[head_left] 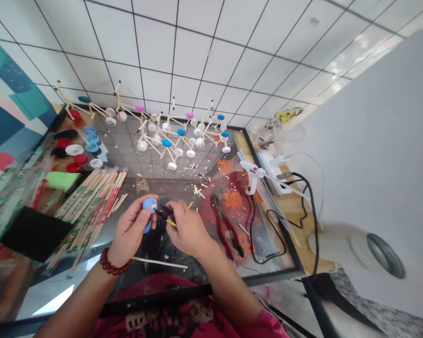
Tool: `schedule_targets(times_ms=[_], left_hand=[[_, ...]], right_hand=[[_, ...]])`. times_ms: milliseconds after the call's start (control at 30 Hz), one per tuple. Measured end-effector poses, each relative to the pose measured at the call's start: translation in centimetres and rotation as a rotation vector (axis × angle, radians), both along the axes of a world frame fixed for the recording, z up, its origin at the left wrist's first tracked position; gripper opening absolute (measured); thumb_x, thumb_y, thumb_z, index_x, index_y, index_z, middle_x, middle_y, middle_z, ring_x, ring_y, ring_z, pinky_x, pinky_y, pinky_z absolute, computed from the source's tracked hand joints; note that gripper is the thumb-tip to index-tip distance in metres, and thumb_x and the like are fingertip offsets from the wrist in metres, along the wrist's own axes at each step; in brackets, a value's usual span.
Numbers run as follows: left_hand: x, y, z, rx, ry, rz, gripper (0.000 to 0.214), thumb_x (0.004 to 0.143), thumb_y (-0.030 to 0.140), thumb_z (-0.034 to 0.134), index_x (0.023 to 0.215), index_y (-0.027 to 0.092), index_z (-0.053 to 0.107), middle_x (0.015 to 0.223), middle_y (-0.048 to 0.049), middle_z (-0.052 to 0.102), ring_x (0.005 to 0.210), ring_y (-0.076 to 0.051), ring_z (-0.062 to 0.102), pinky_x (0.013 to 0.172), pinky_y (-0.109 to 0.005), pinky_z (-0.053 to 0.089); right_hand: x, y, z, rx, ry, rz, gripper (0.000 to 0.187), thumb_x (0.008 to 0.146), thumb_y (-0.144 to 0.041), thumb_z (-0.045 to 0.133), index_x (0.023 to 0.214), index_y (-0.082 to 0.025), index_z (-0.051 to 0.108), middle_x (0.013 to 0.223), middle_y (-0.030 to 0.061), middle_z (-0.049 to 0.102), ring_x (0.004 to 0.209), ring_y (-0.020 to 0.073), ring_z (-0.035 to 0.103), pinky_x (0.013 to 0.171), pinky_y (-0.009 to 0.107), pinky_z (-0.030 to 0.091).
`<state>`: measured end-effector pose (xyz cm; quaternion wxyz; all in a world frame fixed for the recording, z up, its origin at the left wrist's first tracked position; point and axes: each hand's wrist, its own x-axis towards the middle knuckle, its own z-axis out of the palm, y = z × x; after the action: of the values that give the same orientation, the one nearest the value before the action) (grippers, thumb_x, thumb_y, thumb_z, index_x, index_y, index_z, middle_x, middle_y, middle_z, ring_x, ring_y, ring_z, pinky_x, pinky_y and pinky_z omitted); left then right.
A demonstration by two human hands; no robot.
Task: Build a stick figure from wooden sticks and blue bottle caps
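Note:
My left hand (129, 231) pinches a blue plastic bottle cap (149, 204) between thumb and fingers, above the glass table top (197, 188). My right hand (188, 228) is closed round a small dark tool with a yellow handle (166, 215), whose tip meets the cap. A loose wooden stick (159, 263) lies on the glass just below both hands. A red bead bracelet (111, 265) circles my left wrist.
Stick-and-cap models (172, 136) stand at the back of the table. A heap of wrapped chopsticks (91, 206) lies left, loose caps (81, 150) behind it. Red pliers (225, 225) and a white glue gun (252, 176) with black cord (303, 206) lie right.

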<state>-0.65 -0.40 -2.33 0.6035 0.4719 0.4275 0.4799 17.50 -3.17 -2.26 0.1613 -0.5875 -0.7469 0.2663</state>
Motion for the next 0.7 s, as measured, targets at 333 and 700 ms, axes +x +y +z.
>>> schedule_targets(times_ms=[333, 700], left_hand=[[-0.9, -0.2, 0.4, -0.024, 0.131, -0.095, 0.047, 0.093, 0.063, 0.075, 0.108, 0.019, 0.078, 0.085, -0.0065, 0.074, 0.067, -0.021, 0.066, 0.061, -0.033, 0.054], [-0.9, 0.1, -0.6, -0.03, 0.063, -0.033, 0.054, 0.097, 0.07, 0.064, 0.096, 0.018, 0.078, 0.086, -0.0083, 0.073, 0.075, -0.023, 0.063, 0.065, -0.034, 0.052]], right_hand=[[0.5, 0.0, 1.3, -0.138, 0.004, 0.115, 0.051, 0.109, -0.052, 0.058, 0.141, -0.015, 0.047, 0.099, 0.0108, 0.08, 0.09, 0.0322, 0.078, 0.074, 0.037, 0.051], [-0.5, -0.1, 0.0, -0.036, -0.021, 0.12, 0.038, 0.109, -0.055, 0.057, 0.125, -0.02, 0.055, 0.11, 0.0148, 0.081, 0.096, 0.0351, 0.08, 0.072, 0.036, 0.049]])
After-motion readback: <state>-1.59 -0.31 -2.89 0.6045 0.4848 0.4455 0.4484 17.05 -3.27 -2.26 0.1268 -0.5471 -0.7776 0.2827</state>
